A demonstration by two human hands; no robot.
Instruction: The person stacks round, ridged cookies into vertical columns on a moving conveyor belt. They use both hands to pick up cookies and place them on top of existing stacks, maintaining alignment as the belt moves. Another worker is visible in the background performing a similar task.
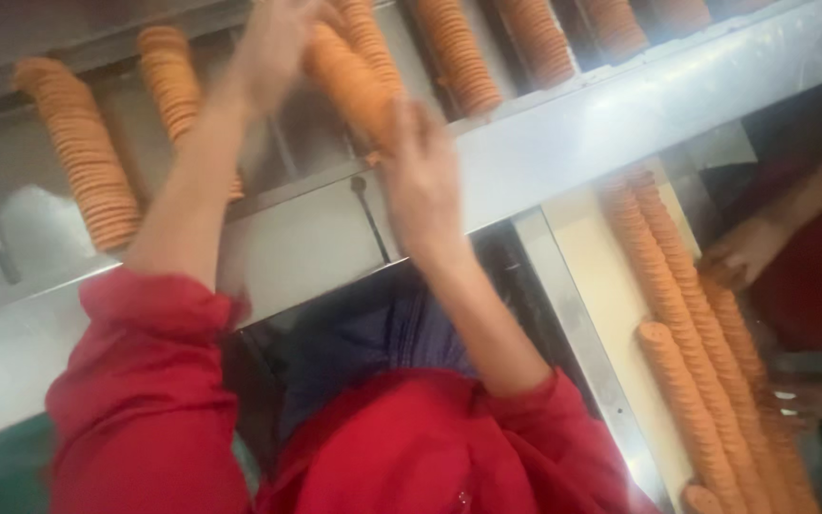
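We hold a row of round biscuits (349,81) clamped endwise between left hand (273,43) and right hand (420,181); if our grip slackens, the row could buckle onto the metal rail (620,105) beneath.

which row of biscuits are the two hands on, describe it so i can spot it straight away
Start at the long metal rail crossing the picture, with rows of round orange biscuits lying in channels above it. The held biscuit row is near the middle, gripped between the left hand and right hand. Unlike its neighbours, it is lifted and slanted.
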